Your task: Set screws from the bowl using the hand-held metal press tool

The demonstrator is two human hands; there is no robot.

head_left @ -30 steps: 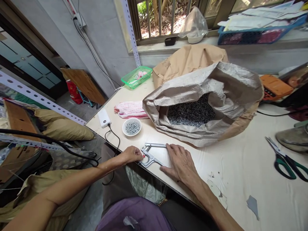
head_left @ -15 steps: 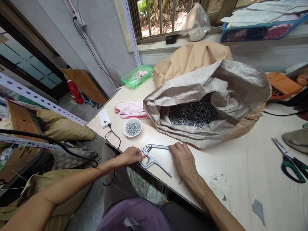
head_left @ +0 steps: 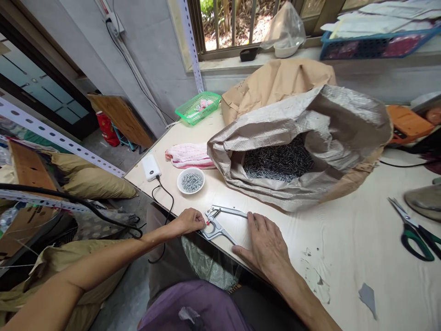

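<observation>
Steel pliers (head_left: 216,226) lie at the near edge of the table (head_left: 344,239), just in front of the white bowl (head_left: 190,180) of small metal parts. My left hand (head_left: 190,221) has its fingertips pinched together at the pliers' head, though I cannot tell what they nip. My right hand (head_left: 267,241) rests spread flat over the two handles, not closed round them.

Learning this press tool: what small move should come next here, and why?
Probably close the right hand around the two handles and squeeze. The silver metal hand-press pliers lie at the pale table edge with handles spread, the right hand rests open across them, and the left hand pinches at the red-tipped head, seemingly steadying something there.
</observation>
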